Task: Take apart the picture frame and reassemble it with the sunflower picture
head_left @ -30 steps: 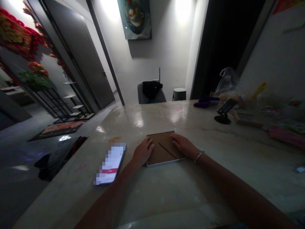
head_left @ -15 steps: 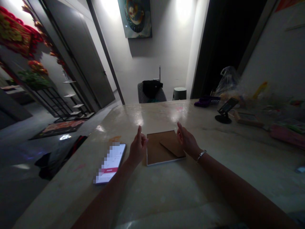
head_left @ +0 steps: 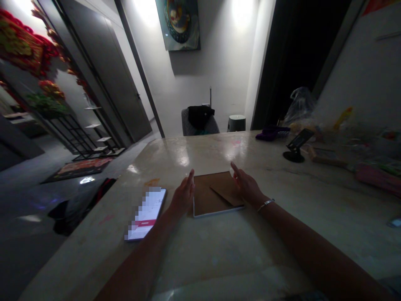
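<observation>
A flat, square brown panel point(head_left: 203, 196) with a pale rim lies on the stone-like tabletop in front of me. On its right part is a brown piece with a slanting edge point(head_left: 223, 196), perhaps a flap or a loose sheet. Along the panel's left edge is my left hand point(head_left: 183, 195), open, its fingers stretched forward; whether it touches the rim I cannot tell. My right hand point(head_left: 248, 187), with a bracelet at the wrist, reaches over the right edge, open, thumb raised. Its lower fingers are partly hidden. To the left of my left forearm lies a lit phone point(head_left: 148, 215).
On the right of the table point(head_left: 200, 259) stand a black phone stand point(head_left: 296, 146), a purple item point(head_left: 269, 133), a wooden frame-like box point(head_left: 326, 155) and a clear plastic bag point(head_left: 300, 108). A chair point(head_left: 200, 121) with dark cloth is beyond the far edge.
My left hand has straightened its fingers and turned in towards the panel's left edge. My right thumb has tipped slightly left. The panel and phone have stayed in place.
</observation>
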Demonstrator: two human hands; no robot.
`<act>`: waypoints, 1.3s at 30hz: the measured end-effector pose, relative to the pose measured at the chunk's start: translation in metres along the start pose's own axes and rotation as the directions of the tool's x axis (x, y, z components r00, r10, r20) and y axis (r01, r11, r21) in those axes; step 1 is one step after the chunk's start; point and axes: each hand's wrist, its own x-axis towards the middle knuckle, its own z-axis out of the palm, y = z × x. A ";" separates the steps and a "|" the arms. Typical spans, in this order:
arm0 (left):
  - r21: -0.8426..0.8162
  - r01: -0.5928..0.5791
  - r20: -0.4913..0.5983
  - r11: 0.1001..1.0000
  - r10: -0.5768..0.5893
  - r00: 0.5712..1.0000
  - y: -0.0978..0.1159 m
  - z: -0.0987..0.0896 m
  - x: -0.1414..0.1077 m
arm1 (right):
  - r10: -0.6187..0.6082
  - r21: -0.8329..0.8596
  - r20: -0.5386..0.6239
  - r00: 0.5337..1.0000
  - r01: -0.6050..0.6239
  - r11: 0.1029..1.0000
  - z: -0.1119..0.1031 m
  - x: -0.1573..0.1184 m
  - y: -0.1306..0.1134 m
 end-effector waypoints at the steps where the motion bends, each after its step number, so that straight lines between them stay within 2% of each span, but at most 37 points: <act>1: -0.001 0.010 0.014 1.000 -0.010 1.000 0.002 -0.002 0.001 | 0.008 0.009 0.012 1.000 -0.008 1.000 -0.002 0.000 -0.003; 5: 0.022 0.035 0.068 0.999 -0.036 0.997 0.009 -0.008 0.003 | 0.034 0.031 0.103 0.994 -0.037 0.999 -0.006 0.000 -0.016; 9: 0.085 0.077 0.041 0.993 -0.081 0.996 0.014 -0.012 0.002 | 0.015 0.073 0.224 0.974 -0.032 0.997 -0.012 -0.004 -0.034; 14: 0.081 0.087 0.016 0.993 -0.088 0.996 0.017 -0.013 0.002 | -0.042 0.097 0.328 0.944 0.011 0.995 -0.022 -0.012 -0.053; 20: -0.028 0.083 -0.115 0.996 -0.085 0.990 0.008 -0.008 0.003 | -0.022 0.140 0.309 0.951 -0.022 0.990 -0.022 -0.009 -0.052; 23: -0.098 0.091 -0.154 0.991 -0.106 0.982 0.003 -0.005 0.003 | -0.019 0.295 0.208 0.978 -0.044 0.954 -0.016 -0.003 -0.044; 26: -0.141 0.118 -0.139 0.983 -0.138 0.981 0.003 -0.003 0.002 | 0.154 0.524 0.090 0.984 -0.178 0.833 -0.010 0.002 -0.037; 28: -0.157 0.121 -0.106 0.980 -0.138 0.985 0.005 -0.003 0.002 | 0.268 0.695 0.083 0.960 -0.249 0.675 -0.007 0.003 -0.035; 31: -0.173 0.091 -0.013 0.981 -0.095 0.995 0.008 -0.003 0.001 | 0.290 0.878 0.147 0.946 -0.260 0.402 -0.004 0.000 -0.038; 33: -0.167 0.065 0.045 0.984 -0.059 0.997 0.009 -0.003 0.001 | 0.270 0.920 0.210 0.940 -0.283 0.270 -0.003 -0.002 -0.042; 35: -0.144 0.051 0.081 0.988 -0.040 0.996 0.008 -0.003 0.001 | 0.255 0.924 0.265 0.930 -0.320 0.210 -0.003 -0.003 -0.047; 39: -0.139 0.096 0.106 0.986 -0.081 0.991 0.002 -0.001 0.002 | 0.190 0.908 0.294 0.937 -0.336 0.251 -0.005 -0.001 -0.049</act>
